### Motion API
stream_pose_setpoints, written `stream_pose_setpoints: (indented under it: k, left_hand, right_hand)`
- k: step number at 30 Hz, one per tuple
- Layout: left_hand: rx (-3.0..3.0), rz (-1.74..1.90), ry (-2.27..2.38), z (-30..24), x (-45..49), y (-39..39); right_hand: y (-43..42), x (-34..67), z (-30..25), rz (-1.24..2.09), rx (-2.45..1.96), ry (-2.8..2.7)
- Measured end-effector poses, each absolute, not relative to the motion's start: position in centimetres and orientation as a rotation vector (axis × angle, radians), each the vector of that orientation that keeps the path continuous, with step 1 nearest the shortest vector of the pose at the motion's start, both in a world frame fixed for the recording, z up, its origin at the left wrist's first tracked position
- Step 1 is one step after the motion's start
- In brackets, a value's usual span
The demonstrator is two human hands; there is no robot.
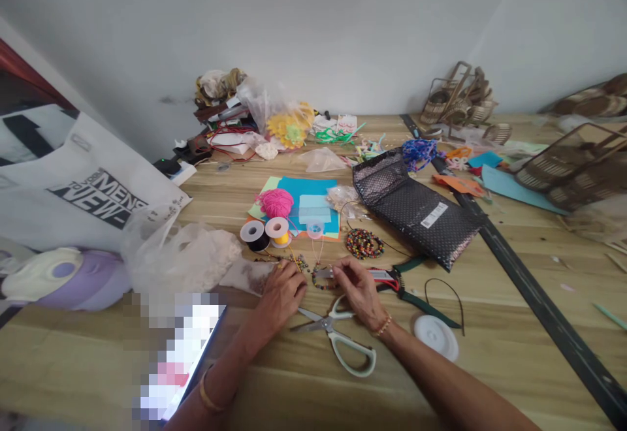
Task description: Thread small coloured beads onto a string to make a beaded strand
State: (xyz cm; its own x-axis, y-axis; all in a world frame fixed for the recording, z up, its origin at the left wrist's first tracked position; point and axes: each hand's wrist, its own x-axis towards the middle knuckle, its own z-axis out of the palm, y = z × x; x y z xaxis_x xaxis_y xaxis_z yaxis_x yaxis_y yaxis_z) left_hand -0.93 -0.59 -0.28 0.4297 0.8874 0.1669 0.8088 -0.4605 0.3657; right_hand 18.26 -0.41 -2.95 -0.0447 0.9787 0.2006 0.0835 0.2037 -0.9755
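My left hand [284, 289] rests on the table with its fingers curled together beside loose beads [300, 261] and a small clear bag [247, 275]. Whatever its fingertips may hold is hidden. My right hand [359, 290] pinches at the end of a beaded string [317, 279], which runs up to a clear spool [315, 229]. Below the hands lie open scissors [327, 324] with pale green handles. Pliers [421, 307] with dark green handles lie just right of my right hand. Behind it sits a coil of multicoloured beads [364, 243].
Black thread [255, 236] and yellow thread [279, 232] spools stand before pink yarn [277, 203]. A black bubble mailer [416, 212] lies right, above a white spool [435, 337]. A lit screen [189, 359] is at front left. Wicker baskets [458, 98] stand behind.
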Motion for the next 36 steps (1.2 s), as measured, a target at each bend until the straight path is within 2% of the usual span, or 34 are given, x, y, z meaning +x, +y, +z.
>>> stream_pose_setpoints:
  k: [8,16,36]
  left_hand:
    - [2.33,0.878,1.111,-0.6,0.6,-0.8]
    - [2.324,0.676,0.983,-0.6,1.1,-1.5]
    - [2.279,0.755,1.166,-0.7,-0.1,-0.7]
  right_hand:
    - [-0.7,18.3,-2.4,0.948,-1.124,-1.473]
    - [-0.7,18.3,-2.4,0.99,-1.164,-1.408]
    - [-0.7,18.5,-2.9,1.006,-1.147,-1.556]
